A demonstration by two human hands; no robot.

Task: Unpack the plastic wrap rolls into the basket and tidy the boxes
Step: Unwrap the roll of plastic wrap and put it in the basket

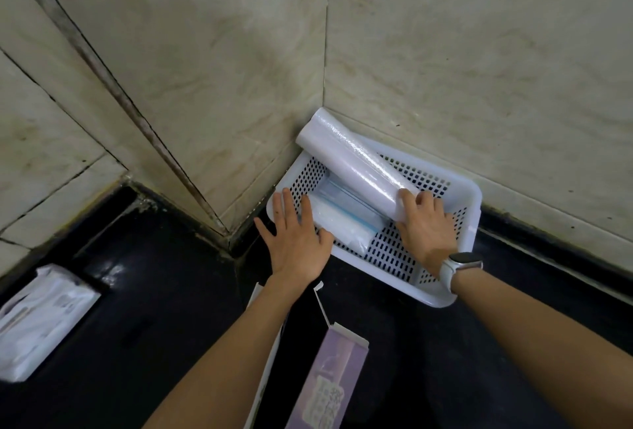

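A white perforated plastic basket (455, 257) sits on the black counter, pushed into the tiled corner. A long white plastic wrap roll (352, 158) leans over the basket's far rim, its upper end against the wall. My right hand (426, 223), with a white watch on the wrist, grips the roll's lower end inside the basket. My left hand (294, 233) rests flat, fingers spread, on the basket's left rim. A second roll or pack with blue stripes (346, 216) lies on the basket floor. An opened purple box (335, 374) lies on the counter between my forearms.
A white plastic-wrapped pack (41, 319) lies at the counter's left edge. Beige tiled walls (479, 69) close in the corner behind the basket. A second white box flap (255, 295) shows beside my left forearm. Bare black counter (154, 291) stretches left of the basket.
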